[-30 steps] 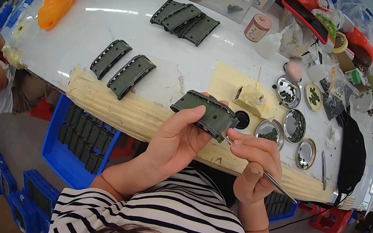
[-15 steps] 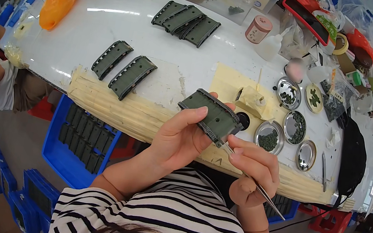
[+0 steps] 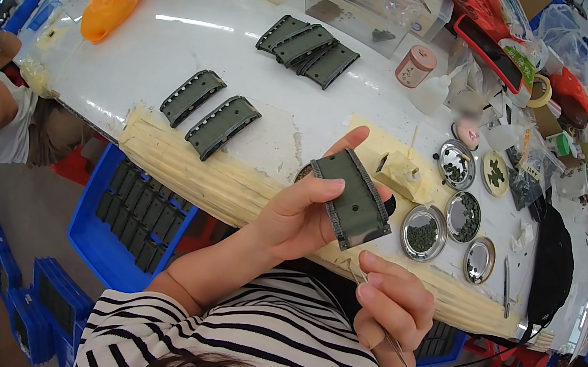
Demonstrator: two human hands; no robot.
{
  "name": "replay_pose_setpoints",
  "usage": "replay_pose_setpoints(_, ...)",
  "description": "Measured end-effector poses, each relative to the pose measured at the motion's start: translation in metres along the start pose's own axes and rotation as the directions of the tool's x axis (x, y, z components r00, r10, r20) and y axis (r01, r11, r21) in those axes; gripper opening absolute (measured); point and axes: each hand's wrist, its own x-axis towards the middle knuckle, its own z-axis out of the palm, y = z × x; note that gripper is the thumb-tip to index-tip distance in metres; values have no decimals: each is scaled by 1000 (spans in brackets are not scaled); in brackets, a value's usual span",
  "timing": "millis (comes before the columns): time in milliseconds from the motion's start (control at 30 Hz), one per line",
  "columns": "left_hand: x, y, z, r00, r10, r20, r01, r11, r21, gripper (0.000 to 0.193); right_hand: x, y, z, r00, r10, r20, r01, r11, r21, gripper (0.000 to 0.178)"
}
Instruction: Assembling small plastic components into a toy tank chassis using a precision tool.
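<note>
My left hand [image 3: 297, 211] grips a curved dark green panel [image 3: 356, 194] with dark ridged edges and small holes, thumb on its face. Just below its lower corner, my right hand [image 3: 395, 301] pinches thin metal tweezers [image 3: 398, 349]. Their tips point at the panel but sit apart from it; whether they hold anything is too small to tell. Right of the panel stand round metal dishes of small dark green parts, the nearest being this dish [image 3: 423, 233]. Two similar panels, one of them this panel [image 3: 223, 127], lie to the left on the table.
A stack of green panels [image 3: 307, 51] lies farther back. A blue crate [image 3: 88, 227] full of panels stands below the table's left edge. A yellow-wrapped block [image 3: 400, 174], a pink canister [image 3: 416, 66], a red-cased phone [image 3: 487, 52] and another metal tool [image 3: 507, 287] lie around the right side.
My left hand has turned the panel more upright and shifted it slightly right. My right hand has drawn the tweezers down and away from the panel's edge. The whole view has shifted a little.
</note>
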Motion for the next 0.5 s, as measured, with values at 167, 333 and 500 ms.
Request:
replay_pose_setpoints(167,1,4,-3,999,36,36,-37,999,35,74,-6,5,4,1000,-16,17,17,998,-65,35)
replay_pose_setpoints(333,0,3,-2,998,56,28,-58,995,75,75,-6,7,4,1000,-17,26,19,995,-95,38)
replay_pose_setpoints(500,1,3,-2,997,66,38,-69,993,97,76,-5,7,4,999,-15,31,19,993,-116,40)
